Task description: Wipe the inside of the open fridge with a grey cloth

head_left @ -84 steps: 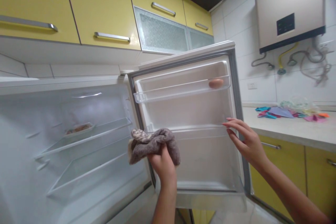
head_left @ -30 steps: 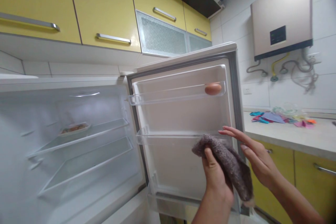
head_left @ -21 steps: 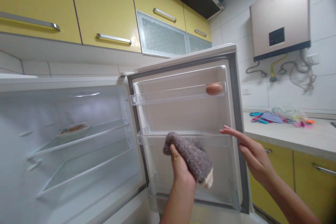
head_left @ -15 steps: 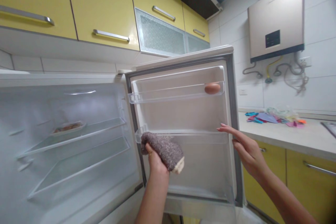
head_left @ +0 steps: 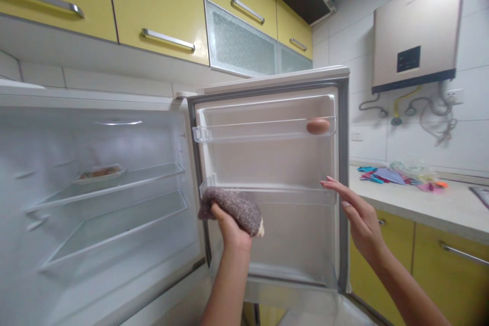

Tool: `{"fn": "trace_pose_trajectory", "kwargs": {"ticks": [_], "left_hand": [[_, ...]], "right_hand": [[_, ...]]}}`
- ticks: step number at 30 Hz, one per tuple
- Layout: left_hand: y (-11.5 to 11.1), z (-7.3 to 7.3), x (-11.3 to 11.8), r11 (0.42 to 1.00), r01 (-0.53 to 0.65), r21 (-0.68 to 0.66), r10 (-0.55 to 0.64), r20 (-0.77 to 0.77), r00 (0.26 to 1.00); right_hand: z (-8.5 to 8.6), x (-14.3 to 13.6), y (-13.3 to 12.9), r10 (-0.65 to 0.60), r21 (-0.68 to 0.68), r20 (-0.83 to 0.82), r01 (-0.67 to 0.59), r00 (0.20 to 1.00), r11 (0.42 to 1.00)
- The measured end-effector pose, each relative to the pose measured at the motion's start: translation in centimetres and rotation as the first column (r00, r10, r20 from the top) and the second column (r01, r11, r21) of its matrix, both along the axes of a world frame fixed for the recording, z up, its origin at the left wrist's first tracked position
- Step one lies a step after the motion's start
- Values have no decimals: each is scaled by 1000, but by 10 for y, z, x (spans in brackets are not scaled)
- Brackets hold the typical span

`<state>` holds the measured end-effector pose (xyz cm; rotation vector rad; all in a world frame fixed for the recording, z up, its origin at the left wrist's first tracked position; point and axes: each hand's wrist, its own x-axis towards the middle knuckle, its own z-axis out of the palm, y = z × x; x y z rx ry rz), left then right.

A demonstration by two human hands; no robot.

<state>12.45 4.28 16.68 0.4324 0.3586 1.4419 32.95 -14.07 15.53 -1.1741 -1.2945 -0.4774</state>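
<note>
My left hand [head_left: 231, 226] is closed around a folded, speckled brown cloth [head_left: 239, 208] with a cream edge. It holds the cloth against or just in front of the left part of the clear middle door shelf [head_left: 294, 196]; contact is hard to judge. The refrigerator door [head_left: 275, 163] stands wide open. My right hand [head_left: 357, 216] is near the door's outer edge, fingers stretched out over the right end of that shelf, holding nothing. A brown egg [head_left: 318, 126] lies at the right end of the upper door shelf [head_left: 244, 131].
Inside the refrigerator, a white tray of food [head_left: 100, 174] sits on the upper glass shelf [head_left: 141, 179]. Colourful cloths and plastic bags [head_left: 397, 174] lie on the counter [head_left: 458, 206] at right. A water heater [head_left: 416, 30] hangs above; yellow cabinets [head_left: 160, 0] run overhead.
The view has tilted and shifted slightly. My left hand has turned the cloth a little and moved it left along the door shelf. My right hand stays by the door edge, its fingers slightly shifted.
</note>
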Motion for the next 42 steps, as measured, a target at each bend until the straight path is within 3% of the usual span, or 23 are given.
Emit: {"fn": "trace_pose_trajectory", "kwargs": {"ticks": [4, 10, 15, 17, 20, 26, 29, 32, 35, 37, 39, 40, 42], "left_hand": [[-36, -2, 28, 994, 107, -28, -109, -54, 993], [-87, -25, 86, 960, 277, 50, -276, -10, 961], [-127, -28, 121, 882, 448, 145, -449, -24, 893], [-135, -25, 121, 857, 504, 104, -503, -38, 863], [-137, -19, 112, 866, 496, 56, -495, -29, 868], [-106, -13, 75, 895, 443, -56, -439, 64, 896], [-80, -3, 42, 930, 345, -128, -341, 53, 939], [-54, 10, 6, 991, 29, -134, -24, 38, 999], [-32, 16, -22, 962, -267, -62, 266, -25, 964], [-16, 11, -33, 854, -513, 83, 520, -117, 846], [2, 3, -39, 676, -647, 354, 732, -219, 645], [11, -2, -42, 584, -619, 525, 802, -257, 539], [26, -9, -45, 394, -393, 831, 898, -257, 357]], "right_hand": [[0, -3, 0, 14, 7, 29, -15, 999, 1000], [-2, -6, 1, 15, 7, 28, -15, 999, 1000], [-7, -8, 3, -43, -12, 52, 44, 998, 999], [-8, -9, 2, -70, -38, 55, 72, 996, 997], [-9, -8, 1, -75, -67, 52, 78, 996, 995], [-8, -4, 0, -103, -65, 29, 105, 994, 992], [-7, -2, 1, -103, -58, 12, 103, 995, 993], [-7, -1, 3, -100, -52, 6, 100, 995, 994], [-8, -3, 5, -95, -32, 16, 95, 995, 995], [-8, -4, 6, -76, -13, 28, 76, 997, 997], [-8, -5, 7, -57, -2, 36, 57, 998, 998], [-8, -5, 6, -53, -3, 31, 53, 998, 999], [-8, -4, 5, -42, -10, -7, 42, 999, 999]]}}
